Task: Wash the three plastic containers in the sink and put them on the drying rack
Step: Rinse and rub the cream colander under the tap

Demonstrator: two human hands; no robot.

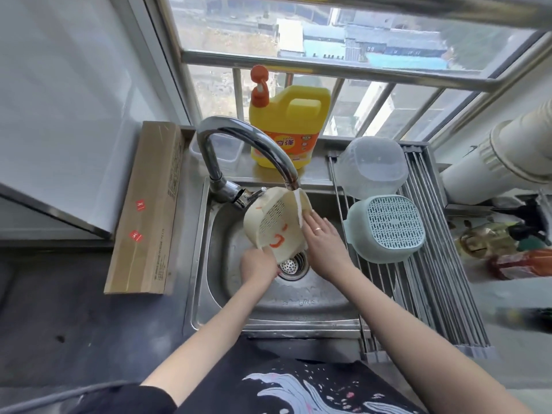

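A: Containers: two are already lying upside down on the rack [442,294], the clear tub [373,167] behind, the blue strainer [388,227] in front. The third, the cream strainer [276,224], is tilting over the sink [298,297] under the running tap [239,150].

B: Hands?

A: Left hand [258,265] is gripping the cream strainer's lower rim, fingers curled under. Right hand [324,237] is lying flat against its right side, fingers straight, in the stream.

B: Step?

A: Looking like the rinse of the last one. Next move, I judge: shutting off the water, shaking it out, carrying it right to the bare bars in front of the blue strainer, mouth down.
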